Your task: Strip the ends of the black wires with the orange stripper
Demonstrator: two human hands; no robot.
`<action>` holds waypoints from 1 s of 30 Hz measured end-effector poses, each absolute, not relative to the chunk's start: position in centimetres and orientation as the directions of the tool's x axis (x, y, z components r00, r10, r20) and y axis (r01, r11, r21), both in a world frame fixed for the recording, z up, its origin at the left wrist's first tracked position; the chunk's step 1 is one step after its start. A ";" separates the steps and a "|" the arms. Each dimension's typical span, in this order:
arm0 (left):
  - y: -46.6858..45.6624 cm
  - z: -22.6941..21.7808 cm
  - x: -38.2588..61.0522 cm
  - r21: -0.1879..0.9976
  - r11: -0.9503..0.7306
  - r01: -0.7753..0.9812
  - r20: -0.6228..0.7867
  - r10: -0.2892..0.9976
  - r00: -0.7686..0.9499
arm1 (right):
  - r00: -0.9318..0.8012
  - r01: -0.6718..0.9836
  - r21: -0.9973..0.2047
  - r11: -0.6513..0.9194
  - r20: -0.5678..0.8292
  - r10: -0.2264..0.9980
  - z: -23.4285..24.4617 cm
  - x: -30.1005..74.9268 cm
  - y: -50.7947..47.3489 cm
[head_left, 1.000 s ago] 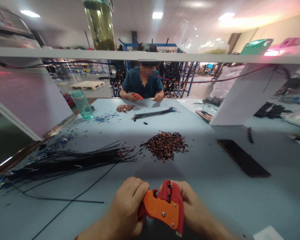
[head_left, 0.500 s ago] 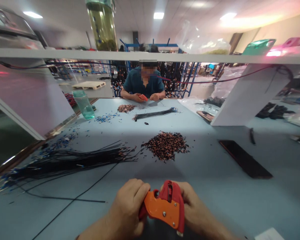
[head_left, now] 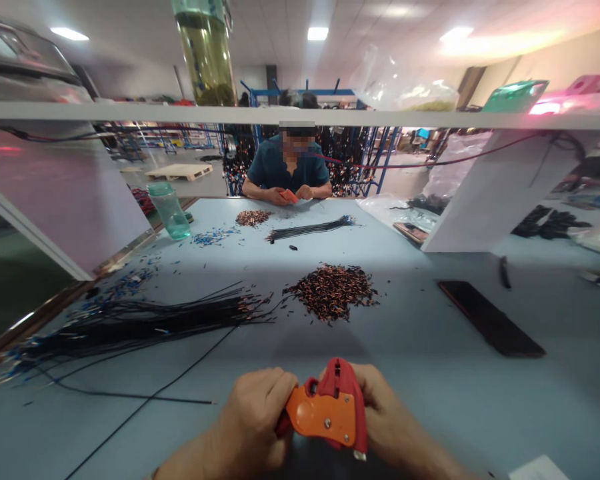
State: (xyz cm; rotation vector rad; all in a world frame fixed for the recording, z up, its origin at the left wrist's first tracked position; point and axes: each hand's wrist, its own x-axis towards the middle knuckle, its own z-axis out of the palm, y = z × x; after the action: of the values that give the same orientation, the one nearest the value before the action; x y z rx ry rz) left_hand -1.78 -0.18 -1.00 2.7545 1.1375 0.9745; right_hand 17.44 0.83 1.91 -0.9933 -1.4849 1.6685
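Observation:
Low in the middle of the view I hold a red and orange crimping tool (head_left: 330,415) over the blue table (head_left: 430,360). My right hand (head_left: 387,417) is wrapped round its red body from the right. My left hand (head_left: 253,420) is closed in a pinch at the tool's left side; what its fingers hold is hidden. A pile of small copper-coloured terminals (head_left: 333,290) lies ahead of the tool. A bundle of black wires (head_left: 145,320) lies to the left, and one loose black wire (head_left: 145,400) runs toward my left hand.
A black phone (head_left: 490,327) lies at the right. A green water bottle (head_left: 169,210) stands at the far left. Across the table a person (head_left: 287,170) works with a similar tool, a second wire bundle (head_left: 307,228) and terminal pile (head_left: 251,217) before them. A white shelf (head_left: 300,115) spans overhead.
The crimping tool has tilted and dropped slightly in my hands. The person opposite has brought their hands closer together.

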 end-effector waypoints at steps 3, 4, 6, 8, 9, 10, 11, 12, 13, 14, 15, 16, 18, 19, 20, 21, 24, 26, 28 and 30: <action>-0.2 -1.0 -1.9 0.212 -0.744 0.634 0.543 0.629 0.556 | -0.483 -0.029 -0.991 -0.129 -0.099 0.870 2.3 17.4 0.8; -0.2 -1.0 -1.9 0.209 -0.745 0.633 0.540 0.628 0.561 | -0.488 -0.040 -0.990 -0.134 -0.097 0.867 2.3 17.4 0.8; -0.2 -1.0 -2.0 0.219 -0.745 0.630 0.527 0.633 0.567 | -0.497 -0.062 -0.987 -0.150 -0.100 0.862 2.3 17.4 0.8; -0.2 -1.0 -2.0 0.248 -0.741 0.624 0.521 0.645 0.559 | -0.503 -0.072 -0.985 -0.157 -0.100 0.859 2.1 17.4 0.9; -0.2 -1.0 -1.9 0.267 -0.737 0.620 0.518 0.653 0.553 | -0.502 -0.073 -0.985 -0.155 -0.098 0.859 2.0 17.4 0.9; -0.3 -1.0 -1.9 0.288 -0.731 0.618 0.514 0.663 0.545 | -0.499 -0.074 -0.986 -0.149 -0.092 0.862 1.8 17.4 0.9; -0.3 -1.0 -1.9 0.307 -0.724 0.618 0.510 0.673 0.536 | -0.498 -0.076 -0.988 -0.137 -0.081 0.864 1.7 17.4 0.9; -0.3 -1.0 -1.9 0.328 -0.712 0.621 0.496 0.689 0.528 | -0.499 -0.078 -0.990 -0.119 -0.065 0.864 1.7 17.5 1.0; -0.4 -1.0 -1.9 0.350 -0.694 0.629 0.476 0.710 0.519 | -0.502 -0.083 -0.992 -0.094 -0.040 0.864 1.7 17.5 1.0; -0.4 -1.0 -1.9 0.376 -0.674 0.636 0.446 0.733 0.513 | -0.508 -0.088 -0.994 -0.064 -0.011 0.861 1.7 17.6 1.0; -0.3 -0.9 -2.0 0.409 -0.651 0.640 0.416 0.757 0.504 | -0.512 -0.088 -0.996 -0.030 0.019 0.858 1.7 17.7 1.1; -0.3 -0.8 -2.0 0.449 -0.625 0.639 0.383 0.780 0.495 | -0.514 -0.076 -0.997 0.004 0.043 0.856 1.7 17.8 1.2; -0.1 -0.3 -2.2 0.545 -0.556 0.627 0.311 0.829 0.465 | -0.497 -0.001 -0.998 0.060 0.053 0.866 1.9 18.1 1.3; 0.0 0.0 -2.3 0.594 -0.515 0.618 0.282 0.853 0.439 | -0.477 0.056 -0.995 0.080 0.044 0.878 1.9 18.2 1.4; 0.2 0.3 -2.4 0.640 -0.468 0.609 0.255 0.877 0.407 | -0.453 0.113 -0.989 0.094 0.033 0.891 2.0 18.4 1.6; 0.3 0.6 -2.4 0.683 -0.422 0.597 0.232 0.900 0.370 | -0.427 0.161 -0.981 0.105 0.027 0.904 2.0 18.5 1.7; 0.8 1.6 -2.7 0.823 -0.297 0.485 0.167 0.941 0.293 | -0.352 0.233 -0.966 0.111 0.022 0.936 1.8 18.9 2.2; 1.0 1.9 -2.7 0.937 -0.164 0.310 0.082 0.961 0.262 | -0.309 0.248 -0.965 0.083 0.003 0.951 1.5 19.2 2.4; 1.2 1.9 -2.7 0.998 0.019 0.054 -0.032 0.968 0.250 | -0.284 0.269 -0.960 0.073 -0.007 0.959 1.1 19.5 2.6; 1.3 1.6 -2.7 0.958 0.209 -0.194 -0.151 0.948 0.279 | -0.275 0.320 -0.940 0.115 0.024 0.961 1.0 19.8 2.8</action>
State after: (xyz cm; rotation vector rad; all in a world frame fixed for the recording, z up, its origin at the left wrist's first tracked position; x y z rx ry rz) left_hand -2.65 1.32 1.59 1.0300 0.9391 0.9832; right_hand 19.81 2.78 0.98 -1.2594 -1.6998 1.1711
